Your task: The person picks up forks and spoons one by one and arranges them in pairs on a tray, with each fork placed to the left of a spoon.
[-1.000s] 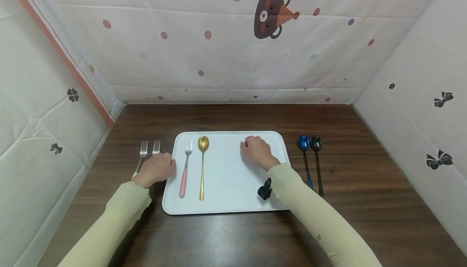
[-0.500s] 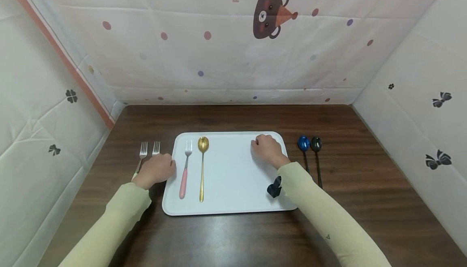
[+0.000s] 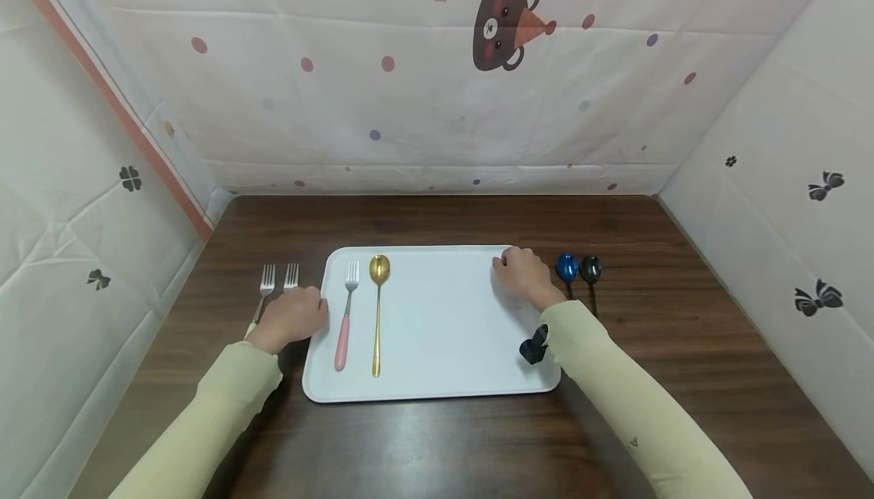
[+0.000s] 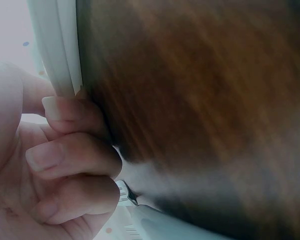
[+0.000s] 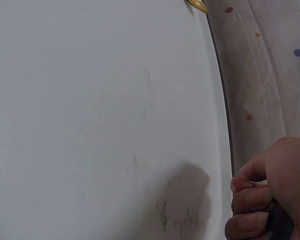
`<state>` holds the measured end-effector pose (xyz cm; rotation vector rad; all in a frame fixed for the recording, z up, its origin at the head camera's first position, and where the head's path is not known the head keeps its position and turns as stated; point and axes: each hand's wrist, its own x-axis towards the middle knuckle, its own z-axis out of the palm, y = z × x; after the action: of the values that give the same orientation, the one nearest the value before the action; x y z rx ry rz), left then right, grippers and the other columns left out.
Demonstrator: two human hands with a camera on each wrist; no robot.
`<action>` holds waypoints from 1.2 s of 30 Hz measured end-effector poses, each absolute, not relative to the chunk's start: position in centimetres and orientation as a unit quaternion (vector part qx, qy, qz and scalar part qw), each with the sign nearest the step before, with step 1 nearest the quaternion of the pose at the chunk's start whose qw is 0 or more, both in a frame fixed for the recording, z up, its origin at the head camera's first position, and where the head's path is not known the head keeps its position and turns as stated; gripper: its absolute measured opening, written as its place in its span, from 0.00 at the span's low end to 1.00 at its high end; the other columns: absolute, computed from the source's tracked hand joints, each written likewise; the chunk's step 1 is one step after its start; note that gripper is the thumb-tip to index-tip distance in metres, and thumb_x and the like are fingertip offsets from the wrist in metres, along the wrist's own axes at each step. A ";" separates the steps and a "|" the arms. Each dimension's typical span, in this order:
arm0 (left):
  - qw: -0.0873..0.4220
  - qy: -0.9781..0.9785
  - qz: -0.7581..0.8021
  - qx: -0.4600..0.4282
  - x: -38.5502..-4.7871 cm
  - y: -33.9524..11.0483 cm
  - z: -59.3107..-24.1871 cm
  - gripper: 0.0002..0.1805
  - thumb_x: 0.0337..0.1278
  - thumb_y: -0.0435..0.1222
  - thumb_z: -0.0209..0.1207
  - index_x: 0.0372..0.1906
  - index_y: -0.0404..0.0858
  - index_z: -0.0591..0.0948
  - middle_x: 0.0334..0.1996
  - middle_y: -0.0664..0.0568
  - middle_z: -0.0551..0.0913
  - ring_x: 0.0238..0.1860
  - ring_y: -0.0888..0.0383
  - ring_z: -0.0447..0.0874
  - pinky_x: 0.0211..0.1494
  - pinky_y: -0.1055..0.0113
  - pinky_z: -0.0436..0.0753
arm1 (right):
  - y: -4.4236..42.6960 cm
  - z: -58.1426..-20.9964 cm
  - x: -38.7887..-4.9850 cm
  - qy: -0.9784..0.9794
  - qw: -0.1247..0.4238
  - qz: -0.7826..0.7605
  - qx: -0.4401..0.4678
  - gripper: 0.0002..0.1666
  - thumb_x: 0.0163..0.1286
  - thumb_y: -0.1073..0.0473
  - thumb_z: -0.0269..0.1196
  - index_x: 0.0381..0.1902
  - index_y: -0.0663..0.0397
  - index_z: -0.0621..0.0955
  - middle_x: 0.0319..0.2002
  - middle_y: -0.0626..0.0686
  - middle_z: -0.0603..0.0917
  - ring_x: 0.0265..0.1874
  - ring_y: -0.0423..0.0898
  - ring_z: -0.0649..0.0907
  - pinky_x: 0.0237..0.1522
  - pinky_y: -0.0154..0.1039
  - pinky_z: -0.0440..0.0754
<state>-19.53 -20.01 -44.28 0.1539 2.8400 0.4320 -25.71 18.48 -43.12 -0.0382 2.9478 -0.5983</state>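
Observation:
A white tray [image 3: 437, 332] lies on the wooden table, bearing a fork with a pink handle [image 3: 343, 341] and a gold spoon [image 3: 376, 332]. My left hand [image 3: 287, 317] is at the tray's left edge, overlapping its rim in the head view. In the left wrist view its fingers [image 4: 72, 155] are loosely curled with nothing seen between them. My right hand [image 3: 526, 275] is over the tray's upper right corner, fingers loosely curled and holding nothing visible. Just right of it lie a blue spoon [image 3: 567, 266] and a black spoon [image 3: 590, 268], their handles mostly hidden by the forearm.
Left of the tray lie two forks [image 3: 268, 279], partly covered by the left hand. A black device [image 3: 534, 346] hangs at the right wrist. Patterned cloth [image 3: 410, 105] walls the table's back and both sides.
My right hand has moved right across the tray to its right corner, its forearm covering more of the two spoons. The left hand and the cutlery stay where they were.

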 end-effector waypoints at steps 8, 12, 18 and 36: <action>0.132 0.979 0.148 0.051 -19.5 -20.0 -44.3 0.18 0.67 0.38 0.42 0.27 0.34 0.77 0.16 0.49 0.68 0.18 0.54 0.68 0.22 0.63 0.67 | 20.3 -42.8 -25.9 0.979 0.087 -0.187 0.010 0.23 0.75 0.49 0.49 0.44 0.62 0.81 0.27 0.55 0.78 0.26 0.48 0.77 0.25 0.37 0.71; 0.131 0.979 0.148 0.051 -19.5 -20.0 -44.3 0.18 0.67 0.38 0.42 0.27 0.34 0.77 0.16 0.49 0.69 0.19 0.54 0.68 0.22 0.63 0.67 | 21.2 -43.1 -25.8 0.976 0.092 -0.195 0.014 0.23 0.75 0.51 0.48 0.47 0.66 0.80 0.31 0.58 0.81 0.29 0.49 0.78 0.28 0.37 0.73; 0.133 0.979 0.144 0.048 -19.3 -19.9 -44.1 0.18 0.67 0.38 0.42 0.26 0.34 0.77 0.17 0.48 0.69 0.19 0.54 0.68 0.22 0.63 0.67 | 22.7 -43.9 -25.7 0.973 0.091 -0.210 0.009 0.22 0.75 0.52 0.48 0.37 0.64 0.81 0.19 0.53 0.74 0.20 0.46 0.74 0.24 0.35 0.70; 0.130 0.979 0.146 0.050 -19.3 -19.8 -44.0 0.18 0.67 0.38 0.41 0.25 0.34 0.76 0.16 0.49 0.67 0.18 0.55 0.67 0.21 0.64 0.66 | 24.3 -44.0 -25.4 0.980 0.129 -0.154 0.013 0.25 0.76 0.48 0.46 0.46 0.64 0.80 0.31 0.58 0.81 0.29 0.50 0.78 0.32 0.42 0.74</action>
<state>-19.31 -19.77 -43.98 0.1443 2.8461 0.4251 -25.39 24.29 -44.02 0.0371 2.8473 -0.4473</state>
